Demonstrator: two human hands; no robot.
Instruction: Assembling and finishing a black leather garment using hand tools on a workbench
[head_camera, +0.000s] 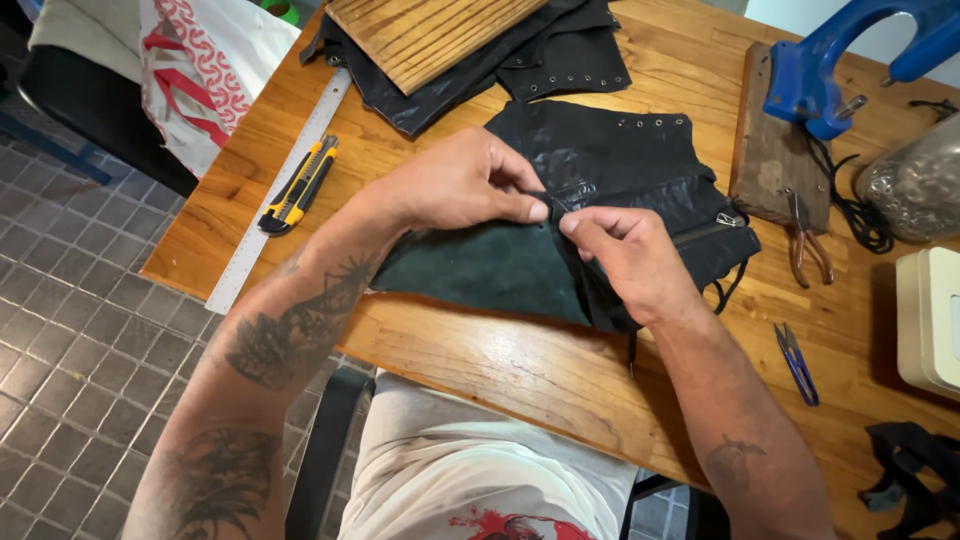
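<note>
A black leather piece (610, 165) with eyelets and a zipper lies on the wooden table (520, 360), its dark green suede underside (480, 270) folded toward me. My left hand (465, 185) pinches the leather's edge at the middle. My right hand (625, 255) pinches a thin black lace (556, 206) right next to the left fingertips. Both hands meet over the leather's seam.
A yellow utility knife (298, 185) and a metal ruler (275, 195) lie at the left. More black leather (565, 60) under a slatted wood board (425, 35) sits at the back. A blue press (830, 65), pliers (805, 240), blue snips (797, 362) and a white box (930, 320) stand right.
</note>
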